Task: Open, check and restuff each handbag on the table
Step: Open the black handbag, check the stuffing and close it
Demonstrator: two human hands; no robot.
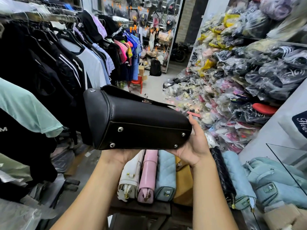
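Bag of black leather, the black bag [141, 123], was held up in the air on its side, its base turned to the camera with four metal studs [120, 129] showing and a silver clasp [146, 101] on the flap on the far side from the fingers. The right hand [197, 145] grasped its right end, thumb laid up the end panel and the other fingers tucked out of sight behind it. The left hand [119, 156] sat palm-up beneath the base near the left studs; its fingers were hidden, so I cannot tell whether they gripped. Directly below both hands, between the forearms, a white bag [131, 173], a pink bag [148, 173], a blue bag [166, 175] and a yellow bag [183, 180] lay side by side on the table [141, 209]. Beyond the fingertips, on the left, a hanging black top [106, 24] bore a band reading "LOVE". To the right of the right hand, a dark patch [300, 123] showed script beginning "Flew".
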